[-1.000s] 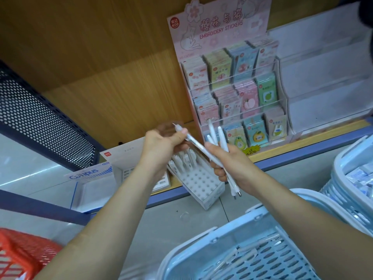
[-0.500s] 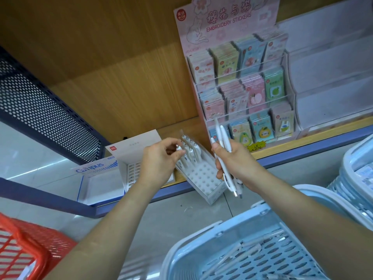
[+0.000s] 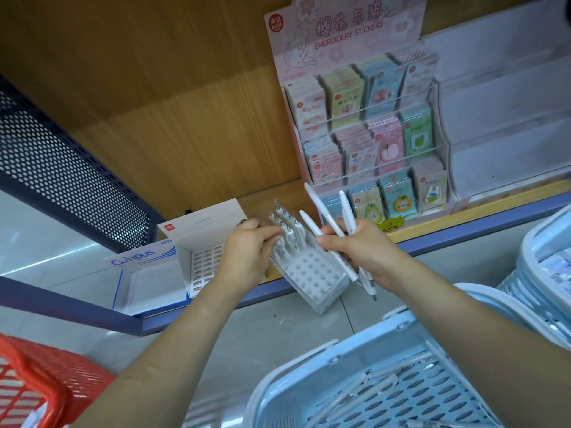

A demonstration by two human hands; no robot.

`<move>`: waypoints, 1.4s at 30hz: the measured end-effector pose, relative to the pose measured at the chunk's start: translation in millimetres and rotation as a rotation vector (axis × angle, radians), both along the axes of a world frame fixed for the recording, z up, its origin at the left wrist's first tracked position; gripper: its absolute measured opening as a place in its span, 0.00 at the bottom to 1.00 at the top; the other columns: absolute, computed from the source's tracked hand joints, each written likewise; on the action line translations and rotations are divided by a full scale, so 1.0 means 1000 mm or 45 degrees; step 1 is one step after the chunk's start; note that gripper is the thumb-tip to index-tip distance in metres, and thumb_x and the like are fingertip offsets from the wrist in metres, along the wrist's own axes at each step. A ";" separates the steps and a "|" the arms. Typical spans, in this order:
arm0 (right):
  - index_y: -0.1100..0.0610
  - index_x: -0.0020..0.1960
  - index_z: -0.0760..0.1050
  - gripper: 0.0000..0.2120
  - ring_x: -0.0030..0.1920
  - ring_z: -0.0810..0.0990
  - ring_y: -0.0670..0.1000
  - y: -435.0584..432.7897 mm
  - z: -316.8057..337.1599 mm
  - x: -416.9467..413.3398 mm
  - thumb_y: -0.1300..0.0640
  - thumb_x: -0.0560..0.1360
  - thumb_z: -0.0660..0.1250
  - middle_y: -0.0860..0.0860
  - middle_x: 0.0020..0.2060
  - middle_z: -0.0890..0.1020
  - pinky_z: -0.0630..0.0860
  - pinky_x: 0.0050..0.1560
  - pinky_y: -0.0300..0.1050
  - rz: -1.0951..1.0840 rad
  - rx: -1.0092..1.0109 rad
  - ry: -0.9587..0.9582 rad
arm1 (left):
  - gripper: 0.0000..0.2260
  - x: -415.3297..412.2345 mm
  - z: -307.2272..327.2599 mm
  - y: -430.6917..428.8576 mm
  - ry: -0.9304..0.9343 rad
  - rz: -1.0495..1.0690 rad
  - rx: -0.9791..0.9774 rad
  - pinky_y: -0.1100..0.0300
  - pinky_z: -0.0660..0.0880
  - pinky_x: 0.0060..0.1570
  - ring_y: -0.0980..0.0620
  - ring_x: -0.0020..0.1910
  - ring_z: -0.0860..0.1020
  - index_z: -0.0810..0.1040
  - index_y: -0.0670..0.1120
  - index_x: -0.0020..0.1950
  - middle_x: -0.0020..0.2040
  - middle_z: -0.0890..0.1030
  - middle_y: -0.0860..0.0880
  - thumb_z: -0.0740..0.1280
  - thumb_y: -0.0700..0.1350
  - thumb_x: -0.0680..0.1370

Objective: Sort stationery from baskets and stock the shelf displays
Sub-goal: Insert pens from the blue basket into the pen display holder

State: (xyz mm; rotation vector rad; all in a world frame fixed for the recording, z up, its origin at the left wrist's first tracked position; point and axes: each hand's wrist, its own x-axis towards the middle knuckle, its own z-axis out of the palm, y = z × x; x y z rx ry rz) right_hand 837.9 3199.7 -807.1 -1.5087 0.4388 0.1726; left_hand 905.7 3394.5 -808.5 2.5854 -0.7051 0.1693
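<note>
Place: a shop shelf [image 3: 482,227] with a wood-grain back panel and a blue front edge, seen from above the person's two bare forearms.

Right hand [image 3: 361,247]: closed round three white pens [image 3: 324,210], which fan upward out of the fist, tips pointing down below it.

Left hand [image 3: 247,251]: fingers bunched against the standing pens [image 3: 290,233] at the back of the pen rack [image 3: 312,273]; whether they pinch one cannot be told from this angle.

Pen rack: a white block of round holes, tilted, sitting on the shelf's front edge with its near corner hanging over (only the back rows hold pens, caps up).

Neighbours on the shelf: a white grid box [image 3: 197,230] with a red logo on its raised flap, touching the rack's left side behind the left hand; farther left, a blue-and-white Campus box [image 3: 139,261].

Behind the right hand: a pink sticker display [image 3: 364,134] headed "EMBROIDERY STICKERS", three tiers of packets.

Baskets: a pale-blue basket [image 3: 448,396] under the right forearm, loose pens lying on its slotted floor; a second pale-blue basket [image 3: 543,273] at the right edge; a red basket [image 3: 46,384] at lower left.
</note>
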 end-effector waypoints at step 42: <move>0.54 0.63 0.73 0.12 0.24 0.61 0.46 0.002 0.004 -0.002 0.53 0.80 0.62 0.51 0.28 0.72 0.57 0.21 0.37 0.078 0.254 0.223 | 0.08 -0.012 0.041 0.012 0.206 0.198 0.057 0.62 0.67 0.31 0.57 0.29 0.73 0.83 0.49 0.49 0.31 0.76 0.54 0.72 0.52 0.74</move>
